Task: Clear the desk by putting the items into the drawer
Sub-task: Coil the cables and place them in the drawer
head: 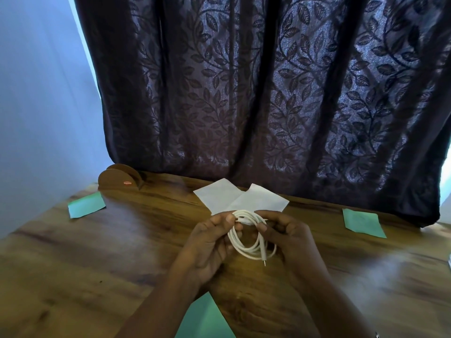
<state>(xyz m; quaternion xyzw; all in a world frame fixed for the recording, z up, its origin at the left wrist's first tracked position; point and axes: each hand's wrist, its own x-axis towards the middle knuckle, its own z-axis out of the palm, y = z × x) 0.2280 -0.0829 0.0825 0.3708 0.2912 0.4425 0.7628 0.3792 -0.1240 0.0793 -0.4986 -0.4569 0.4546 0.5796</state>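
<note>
White cable (246, 250), wound in a loose coil, is held just above the wooden surface (97, 264) between both hands, and its looseness is the likely trouble. Nothing ties the loops, so if either pinch slackens they could spring apart and spill. The plug end dangling below the right grip (288, 235) could also snag on a drawer edge. No drawer is in view, so the carry may be made partly blind. The left grip (210, 240) pinches the top of the coil between thumb and curled fingers, palm turned inward. The right grip faces it, fingertips closed on the same upper strands, and the loops hang down between the two palms. Two white papers (219, 195) lie just beyond the grips, green slips sit well off to each side, and another green slip (207, 320) lies beneath the wrists.
</note>
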